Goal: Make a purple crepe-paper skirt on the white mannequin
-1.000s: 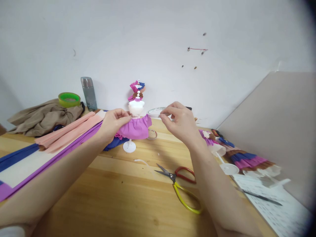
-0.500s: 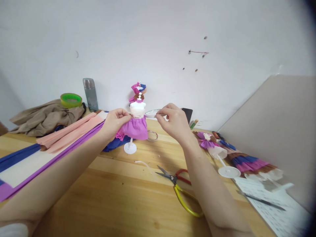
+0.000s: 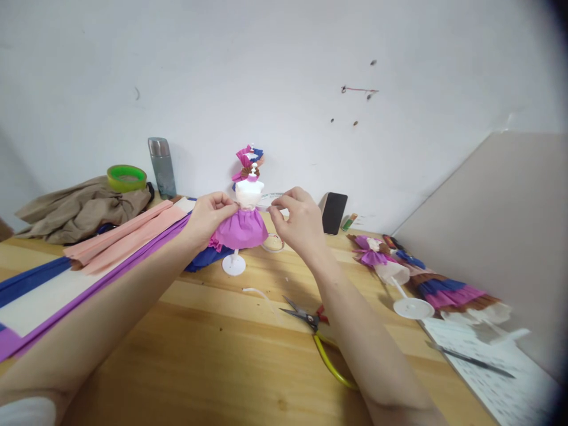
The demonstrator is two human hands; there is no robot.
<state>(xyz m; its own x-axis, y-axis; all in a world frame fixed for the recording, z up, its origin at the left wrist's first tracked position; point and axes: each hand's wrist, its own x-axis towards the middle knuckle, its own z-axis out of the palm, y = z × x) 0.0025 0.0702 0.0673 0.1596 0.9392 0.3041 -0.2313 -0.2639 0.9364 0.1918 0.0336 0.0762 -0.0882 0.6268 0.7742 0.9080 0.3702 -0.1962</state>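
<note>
A small white dress-form mannequin [image 3: 249,194] stands on a round base, wearing a gathered purple crepe-paper skirt [image 3: 244,229]. My left hand [image 3: 211,218] pinches the skirt at its waist, on the mannequin's left side. Just right of the waist, my right hand [image 3: 298,220] has thumb and forefinger brought together; what lies between them is too small to make out. Partly hidden behind those fingers is a white tape roll [image 3: 266,201]. Scissors [image 3: 310,318] with red and yellow handles lie spread under my right forearm.
Folded crepe paper [image 3: 119,236] covers the left, near brown cloth [image 3: 84,207], a green tape roll [image 3: 126,177] and a flask [image 3: 162,168]. A phone [image 3: 335,213] leans on the wall. Dressed mannequins [image 3: 457,293] lie right, beside a pen [image 3: 474,361]. A white strip [image 3: 257,292] lies in front.
My right hand has moved left, closer to the skirt's waist, uncovering more of the phone. My left hand keeps its pinch at the waist.
</note>
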